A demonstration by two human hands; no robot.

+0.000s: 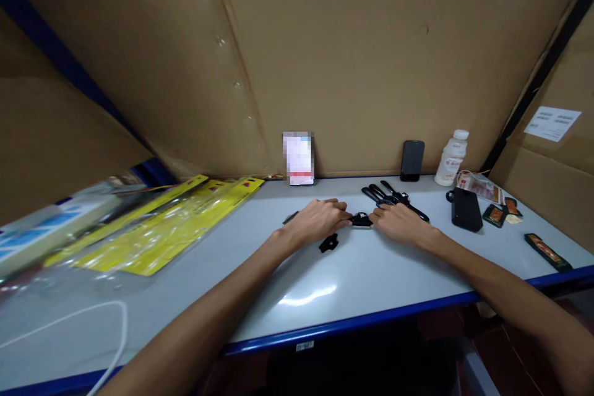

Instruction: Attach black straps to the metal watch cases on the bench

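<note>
- Hands, two: left hand [318, 221] and right hand [399, 223], palms down on the tabletop [371, 272], fingertips meeting on one small black part [361, 219].
- Grip: both hands' fingers pressed together on that part, one from each side; finer contact cannot be told.
- Small black part: dark, matte, short, lying on the tabletop between the two hands; shape too small to tell.
- Second black piece [328, 243], one, just beside the left hand, nearer the front edge.
- Black tools [394, 198], a cluster, count unclear, just behind the right hand.
- Yellow packaging sheets [158, 229], several overlapping, far left.
- Phone [412, 161], one, upright against cardboard wall.
- White bottle [451, 158], one; label writing unreadable.
- Black case [465, 209], one, right.
- White cable [116, 334], one, front left.
</note>
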